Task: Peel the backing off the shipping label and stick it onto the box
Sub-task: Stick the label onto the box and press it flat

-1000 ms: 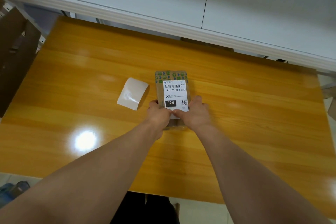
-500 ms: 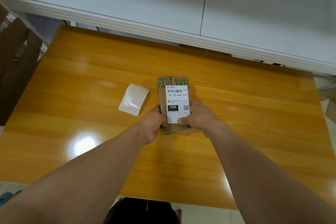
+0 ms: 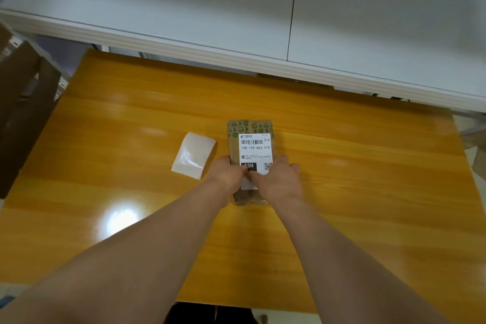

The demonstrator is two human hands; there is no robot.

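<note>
Head view: the box (image 3: 251,129) lies flat at table (image 3: 368,179) centre, with the label (image 3: 254,148) on its top face. The left hand (image 3: 228,172) and right hand (image 3: 279,179) press curled fingers onto the label's 6 o'clock end. The backing (image 3: 193,156) lies at the box's 9 o'clock, apart.

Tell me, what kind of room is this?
Probably a packing or mailing workspace. A small cardboard box with a printed shipping label sits on a wooden table, the peeled backing lies beside it, and brown cardboard stands at the left.
</note>
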